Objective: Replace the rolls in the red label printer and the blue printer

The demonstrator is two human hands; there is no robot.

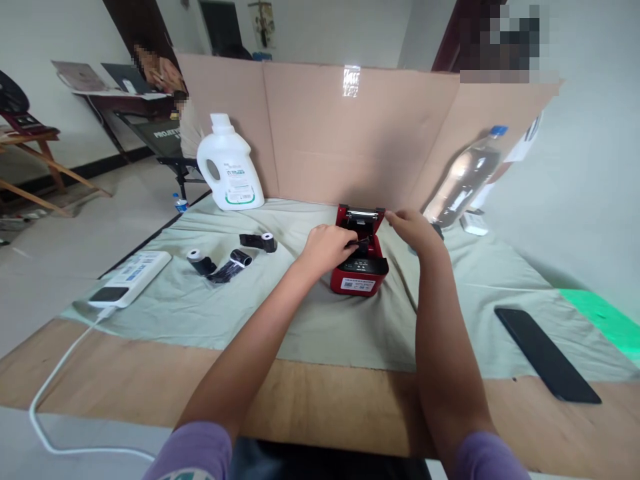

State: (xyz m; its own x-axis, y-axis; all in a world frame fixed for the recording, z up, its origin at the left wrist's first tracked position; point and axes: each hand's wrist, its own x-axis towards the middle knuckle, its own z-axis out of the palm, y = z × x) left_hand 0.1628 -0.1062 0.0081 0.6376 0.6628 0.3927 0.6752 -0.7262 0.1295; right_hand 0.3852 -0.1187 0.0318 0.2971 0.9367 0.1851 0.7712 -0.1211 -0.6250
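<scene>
A small red and black printer, apparently a label or receipt printer, stands on the cloth with its lid raised. My left hand reaches over its left side, fingers closed at the opening around something dark that I cannot make out. At the lid's right edge, my right hand holds on with fingertips pinched together. To the left lie a roll with a black outer side, another such roll and a black roll with a loose strip.
A white jug and a clear bottle with a blue cap stand before a cardboard screen. A power strip with a white cable lies left; a black phone lies right. Other people sit in the background.
</scene>
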